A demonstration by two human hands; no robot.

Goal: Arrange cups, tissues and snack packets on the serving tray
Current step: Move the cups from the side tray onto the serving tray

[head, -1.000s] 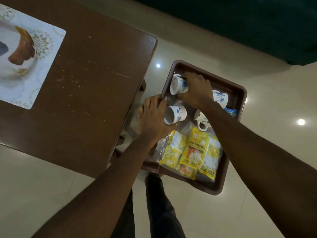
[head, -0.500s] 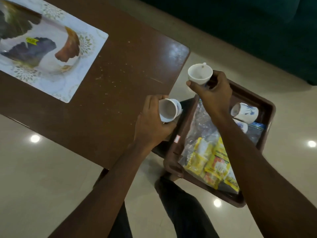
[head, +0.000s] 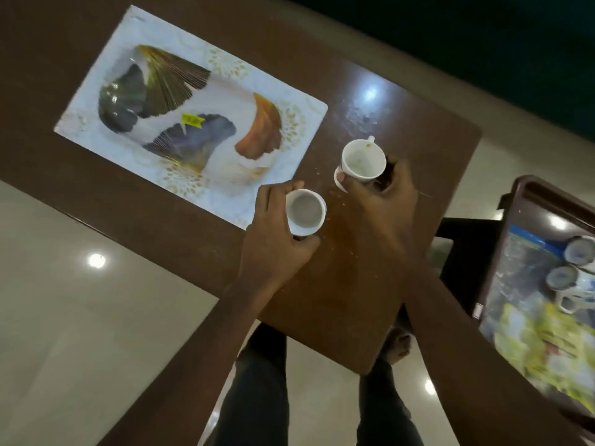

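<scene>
My left hand [head: 273, 239] grips a white cup [head: 305, 211] upright, at the near right corner of the white serving tray [head: 96, 101] printed with leaf shapes. My right hand [head: 383, 201] holds a second white cup [head: 363, 160], mouth up, over the brown table [head: 338, 300] just right of that tray. Off the table to the right, a brown bin [head: 515, 201] holds two more cups [head: 561, 276], yellow snack packets [head: 544, 346] and a clear bag with blue print [head: 524, 249]; that area is blurred.
The table's right edge runs near the brown bin, with a dark stool [head: 463, 252] under the bin. Pale glossy floor [head: 80, 317] lies in front of the table. My legs [head: 257, 397] stand below the table's near corner.
Both hands have carried their cups left, away from the brown bin and over the table, up to the serving tray. The view has swung left with them.
</scene>
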